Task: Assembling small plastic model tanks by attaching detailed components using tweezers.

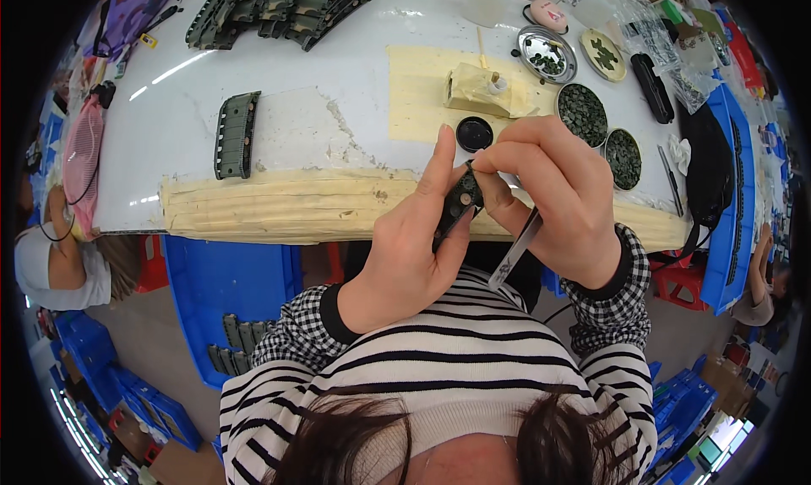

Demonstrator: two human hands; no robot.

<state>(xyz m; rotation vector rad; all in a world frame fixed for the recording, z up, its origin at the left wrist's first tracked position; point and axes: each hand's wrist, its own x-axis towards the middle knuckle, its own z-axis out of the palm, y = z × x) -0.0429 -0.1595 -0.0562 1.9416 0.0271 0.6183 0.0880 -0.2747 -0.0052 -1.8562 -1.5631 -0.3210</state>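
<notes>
Over the table's front edge, my left hand (410, 240) grips a small dark green plastic part (460, 202) with a brownish round spot on its face. The thumb of that hand points up. My right hand (562, 181) pinches with thumb and forefinger at the upper end of the part; anything tiny between these fingertips is hidden. Tucked in the same right hand are silver tweezers (514, 253), slanting down toward my striped top. Just beyond the fingers lies a black round lid (474, 134). A longer camouflage-green part (236, 136) rests alone on the left of the table.
Tins of small dark green pieces (581, 113) stand at the right, beside a metal dish (547, 54). A tape-covered block (481, 89) sits mid-table. Camouflage parts (283, 8) are piled at the back left. A blue tray (228, 274) is below the table's edge.
</notes>
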